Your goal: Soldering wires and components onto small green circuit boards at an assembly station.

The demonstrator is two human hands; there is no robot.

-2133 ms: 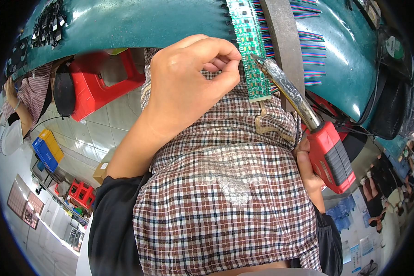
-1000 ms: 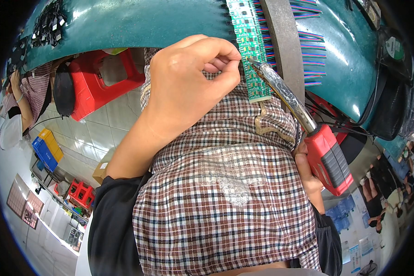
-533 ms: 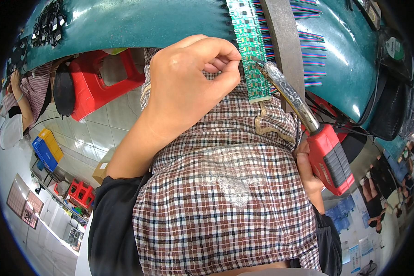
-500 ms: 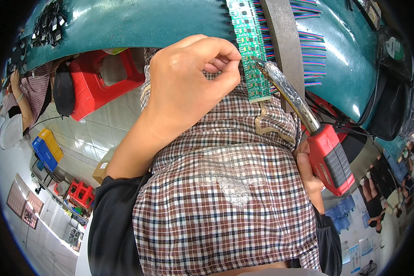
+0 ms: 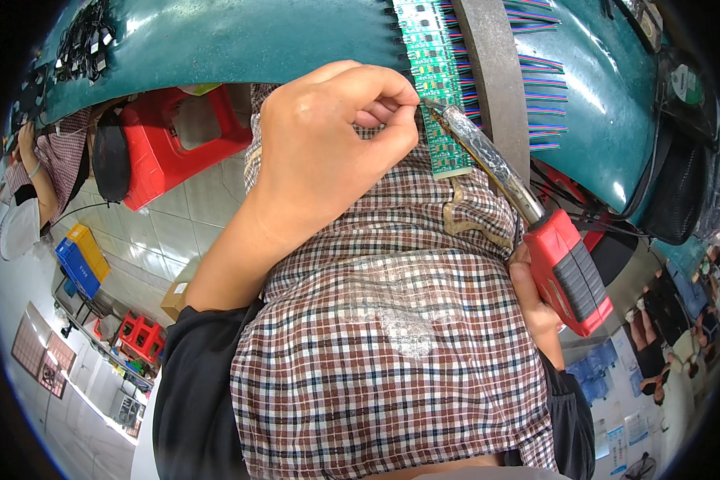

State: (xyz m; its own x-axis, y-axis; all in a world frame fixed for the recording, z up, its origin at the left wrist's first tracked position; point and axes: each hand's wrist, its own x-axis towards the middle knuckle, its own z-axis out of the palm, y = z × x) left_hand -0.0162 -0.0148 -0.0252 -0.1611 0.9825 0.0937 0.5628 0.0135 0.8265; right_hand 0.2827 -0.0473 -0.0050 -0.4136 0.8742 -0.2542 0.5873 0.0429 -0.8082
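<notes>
A long strip of green circuit boards (image 5: 432, 68) hangs over the near edge of the table. My right hand (image 5: 533, 296) is closed around a soldering iron (image 5: 572, 272) with a red and black handle. The iron's tip is at the left edge of the strip, close to the fingertips of my left hand (image 5: 340, 144). Thumb and forefinger of that left hand are pinched together beside the strip; what they hold is too small to make out. Bundles of thin coloured wires (image 5: 542, 104) run from the strip's right side, under a grey bar (image 5: 494, 80).
The teal tabletop (image 5: 240, 40) bears a heap of black cables (image 5: 84, 44) at the far left. A red stool (image 5: 156, 144) stands beyond my left arm, with another person's arm (image 5: 40, 172) farther left. Black bags (image 5: 676, 152) are at the right. My lap has a checked apron (image 5: 392, 384).
The soldering iron has moved a little left, bringing its tip from the middle of the strip to its left edge by my left fingertips. My left hand stays in place.
</notes>
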